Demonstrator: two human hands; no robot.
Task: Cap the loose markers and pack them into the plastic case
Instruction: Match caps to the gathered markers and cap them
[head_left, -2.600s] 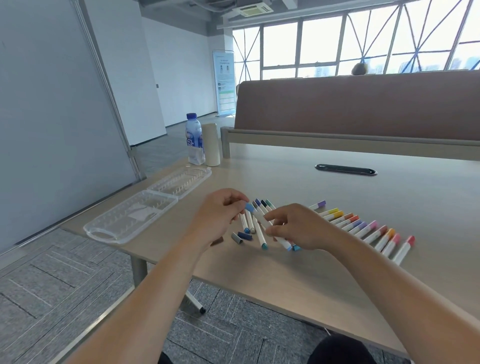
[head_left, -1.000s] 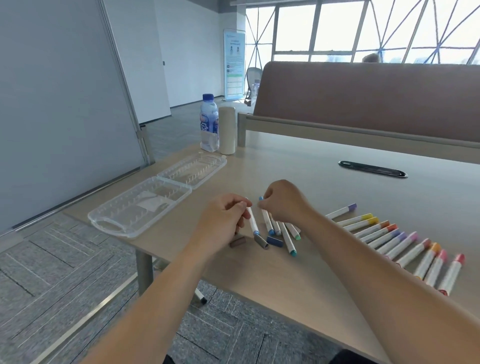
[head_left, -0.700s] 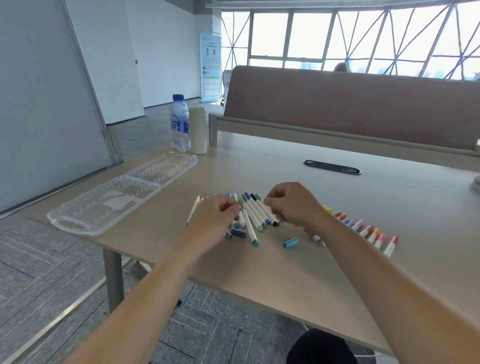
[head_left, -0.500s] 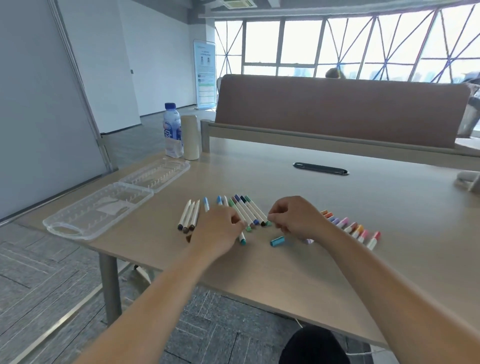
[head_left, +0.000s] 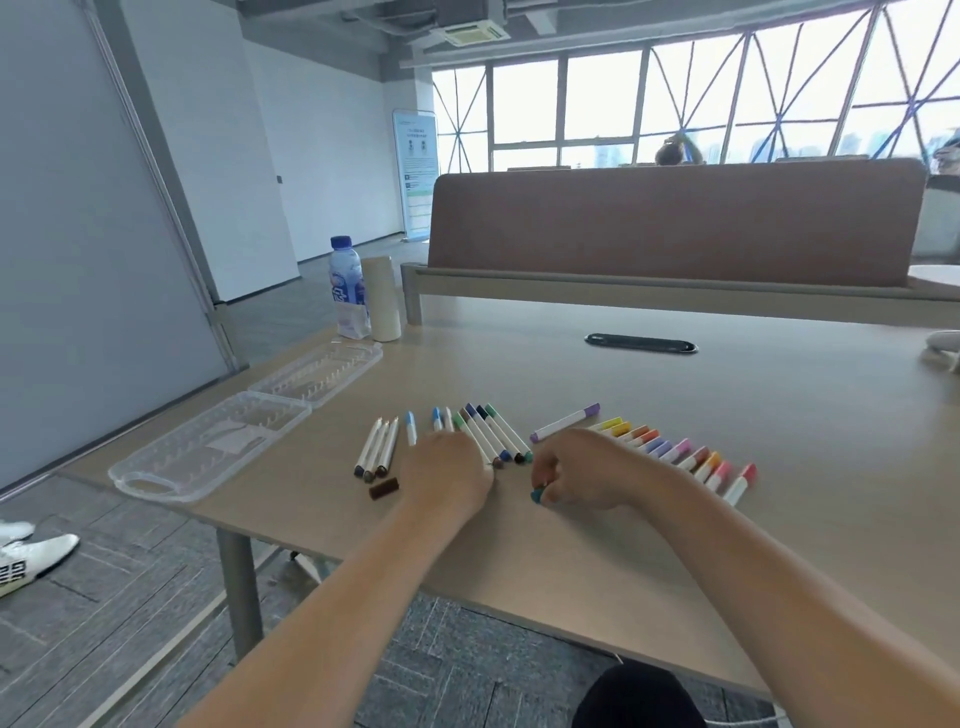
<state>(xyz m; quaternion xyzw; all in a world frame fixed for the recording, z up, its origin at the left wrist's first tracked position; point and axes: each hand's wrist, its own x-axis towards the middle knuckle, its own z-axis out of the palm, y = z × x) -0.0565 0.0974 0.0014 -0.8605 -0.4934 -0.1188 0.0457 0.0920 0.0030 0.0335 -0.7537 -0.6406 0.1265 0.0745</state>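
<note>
Left of markers (head_left: 488, 436), plastic case (head_left: 171, 467) open; right hand (head_left: 587, 473) pinches teal cap (head_left: 537, 494).

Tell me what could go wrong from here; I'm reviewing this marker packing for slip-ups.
The right hand pinches a teal cap beside several blue and green markers; it could land on the wrong one. The loose brown cap lies by the left hand, near the front edge of the table, and could get knocked off.
</note>
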